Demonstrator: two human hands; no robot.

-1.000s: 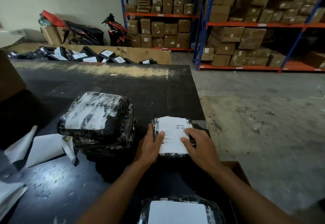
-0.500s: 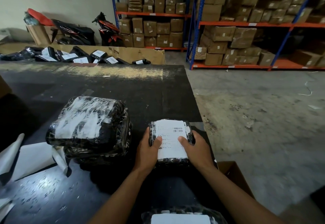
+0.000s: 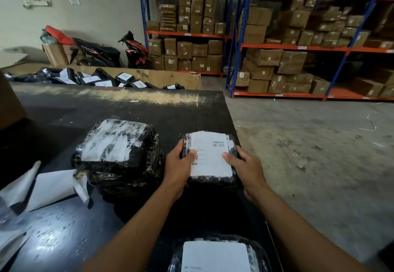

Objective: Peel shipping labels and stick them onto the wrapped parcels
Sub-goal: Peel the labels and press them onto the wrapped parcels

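A small black wrapped parcel (image 3: 213, 183) with a white shipping label (image 3: 210, 154) on its top is near the right edge of the black table (image 3: 132, 114). My left hand (image 3: 178, 165) grips its left side, thumb on the label. My right hand (image 3: 247, 167) grips its right side, thumb on the label's right edge. A bigger stack of black wrapped parcels (image 3: 119, 156) with torn white paper on top stands to the left. Another labelled parcel (image 3: 215, 254) lies at the bottom, close to me.
White backing sheets (image 3: 49, 188) lie at the left on the table. Beyond the table's far edge, a cardboard bin (image 3: 170, 78) holds several labelled black parcels (image 3: 102, 78). Shelves of brown boxes (image 3: 277, 58) line the back. Concrete floor (image 3: 309, 154) is on the right.
Both hands slid from pressing the label to gripping the parcel's sides, and the parcel has shifted a little away from me. The camera tilted up.
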